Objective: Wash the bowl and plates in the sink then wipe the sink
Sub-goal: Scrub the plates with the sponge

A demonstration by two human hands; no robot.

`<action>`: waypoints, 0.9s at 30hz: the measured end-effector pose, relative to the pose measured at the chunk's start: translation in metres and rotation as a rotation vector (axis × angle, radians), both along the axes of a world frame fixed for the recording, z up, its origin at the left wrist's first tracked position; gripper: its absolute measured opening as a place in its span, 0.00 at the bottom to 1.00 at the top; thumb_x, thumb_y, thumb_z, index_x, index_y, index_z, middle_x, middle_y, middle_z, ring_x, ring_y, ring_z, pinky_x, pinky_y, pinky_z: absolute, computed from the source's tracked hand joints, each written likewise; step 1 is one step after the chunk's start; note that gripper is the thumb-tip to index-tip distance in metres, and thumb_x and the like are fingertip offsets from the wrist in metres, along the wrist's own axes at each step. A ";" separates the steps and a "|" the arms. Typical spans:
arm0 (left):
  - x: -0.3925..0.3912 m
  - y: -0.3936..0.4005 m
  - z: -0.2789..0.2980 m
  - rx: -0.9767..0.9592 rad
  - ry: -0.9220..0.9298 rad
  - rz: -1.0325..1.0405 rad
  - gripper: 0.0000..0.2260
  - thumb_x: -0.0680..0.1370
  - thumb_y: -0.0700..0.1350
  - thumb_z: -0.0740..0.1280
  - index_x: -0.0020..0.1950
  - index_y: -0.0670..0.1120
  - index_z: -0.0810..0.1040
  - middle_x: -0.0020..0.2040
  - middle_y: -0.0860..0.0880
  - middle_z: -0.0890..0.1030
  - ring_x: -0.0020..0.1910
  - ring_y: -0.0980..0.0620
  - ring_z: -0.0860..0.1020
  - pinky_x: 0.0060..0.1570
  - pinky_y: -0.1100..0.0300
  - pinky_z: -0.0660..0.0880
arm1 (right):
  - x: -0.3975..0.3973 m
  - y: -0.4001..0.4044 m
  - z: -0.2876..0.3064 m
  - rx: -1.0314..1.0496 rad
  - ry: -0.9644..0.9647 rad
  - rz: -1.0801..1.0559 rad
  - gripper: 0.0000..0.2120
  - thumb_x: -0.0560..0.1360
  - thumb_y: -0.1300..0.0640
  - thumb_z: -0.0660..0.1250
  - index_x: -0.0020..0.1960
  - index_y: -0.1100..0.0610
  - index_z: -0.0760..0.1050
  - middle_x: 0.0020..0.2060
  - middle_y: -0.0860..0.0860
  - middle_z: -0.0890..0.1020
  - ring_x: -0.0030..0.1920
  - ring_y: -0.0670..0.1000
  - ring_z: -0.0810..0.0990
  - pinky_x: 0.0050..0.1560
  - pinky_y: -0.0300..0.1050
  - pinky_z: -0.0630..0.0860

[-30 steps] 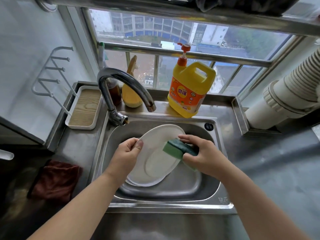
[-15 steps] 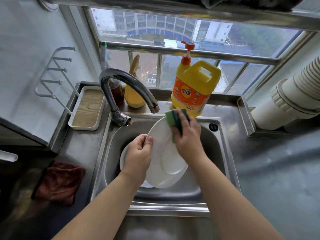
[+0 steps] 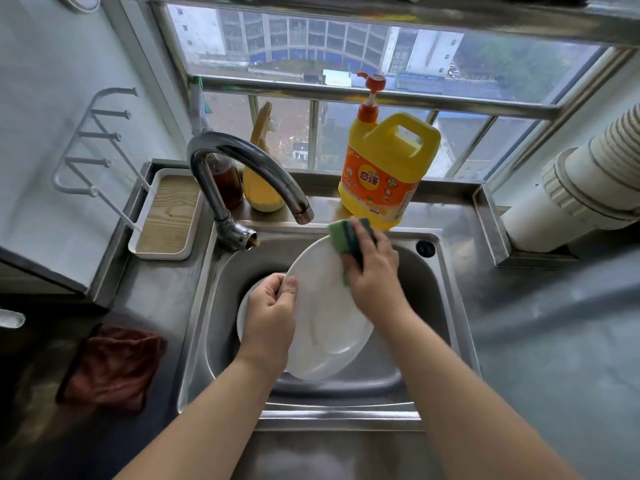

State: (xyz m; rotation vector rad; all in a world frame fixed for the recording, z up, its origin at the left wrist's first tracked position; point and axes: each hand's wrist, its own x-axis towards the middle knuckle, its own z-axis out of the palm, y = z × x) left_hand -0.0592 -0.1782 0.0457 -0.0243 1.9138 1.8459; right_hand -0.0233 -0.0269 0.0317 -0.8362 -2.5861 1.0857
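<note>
Your left hand (image 3: 270, 317) grips the near-left rim of the oval white plate (image 3: 325, 327), tilting it over the sink (image 3: 433, 306), likely so it faces the green sponge (image 3: 346, 240) your right hand (image 3: 372, 271) clasps and presses at its far rim. I count two plates: this one and a second plate (image 3: 244, 313) flat beneath; one faucet (image 3: 242, 174), one yellow detergent jug (image 3: 388, 171), and no bowl visible.

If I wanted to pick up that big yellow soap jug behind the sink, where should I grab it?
Probably by the built-in handle at the top right of the yellow detergent jug. The jug stands upright on the ledge behind the sink, and its handle loop faces right, away from the orange pump. Coming from the right and above would avoid the faucet and the right hand scrubbing the plate.
</note>
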 end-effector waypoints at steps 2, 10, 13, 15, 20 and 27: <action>0.000 -0.002 0.003 -0.029 0.040 -0.002 0.14 0.82 0.42 0.59 0.37 0.43 0.74 0.29 0.50 0.73 0.30 0.53 0.69 0.31 0.60 0.68 | -0.002 0.015 -0.001 -0.095 -0.101 -0.098 0.27 0.81 0.52 0.57 0.77 0.45 0.52 0.75 0.52 0.56 0.71 0.58 0.56 0.71 0.53 0.55; -0.003 -0.011 -0.004 -0.105 0.173 -0.075 0.13 0.81 0.41 0.60 0.38 0.46 0.76 0.27 0.56 0.75 0.28 0.58 0.70 0.30 0.61 0.68 | 0.012 -0.052 0.011 -0.103 0.116 0.118 0.28 0.78 0.53 0.63 0.75 0.44 0.57 0.74 0.50 0.54 0.72 0.51 0.55 0.73 0.44 0.54; 0.000 -0.014 -0.003 -0.076 0.114 -0.066 0.12 0.82 0.42 0.60 0.41 0.45 0.78 0.30 0.54 0.78 0.31 0.57 0.74 0.31 0.65 0.72 | 0.013 -0.048 0.005 -0.029 0.123 0.151 0.27 0.79 0.53 0.62 0.75 0.43 0.57 0.73 0.51 0.56 0.72 0.50 0.54 0.72 0.42 0.51; 0.001 -0.015 -0.003 -0.062 0.075 -0.026 0.12 0.82 0.43 0.60 0.40 0.46 0.77 0.30 0.54 0.78 0.31 0.56 0.74 0.30 0.65 0.71 | 0.009 -0.031 -0.002 -0.093 0.087 0.041 0.27 0.80 0.54 0.61 0.76 0.44 0.56 0.74 0.52 0.55 0.72 0.53 0.55 0.73 0.48 0.53; 0.005 -0.017 -0.002 -0.054 0.068 -0.010 0.13 0.82 0.44 0.59 0.38 0.46 0.75 0.30 0.54 0.76 0.31 0.57 0.72 0.29 0.65 0.70 | 0.005 -0.009 -0.004 -0.212 -0.097 -0.184 0.27 0.81 0.52 0.56 0.77 0.46 0.50 0.76 0.54 0.53 0.74 0.56 0.53 0.73 0.52 0.52; 0.000 -0.017 0.000 -0.025 0.108 -0.018 0.12 0.82 0.42 0.59 0.41 0.43 0.76 0.28 0.56 0.75 0.27 0.61 0.69 0.27 0.68 0.67 | 0.006 -0.077 0.008 0.005 0.145 0.115 0.26 0.79 0.53 0.61 0.75 0.43 0.57 0.75 0.52 0.56 0.71 0.51 0.55 0.72 0.43 0.49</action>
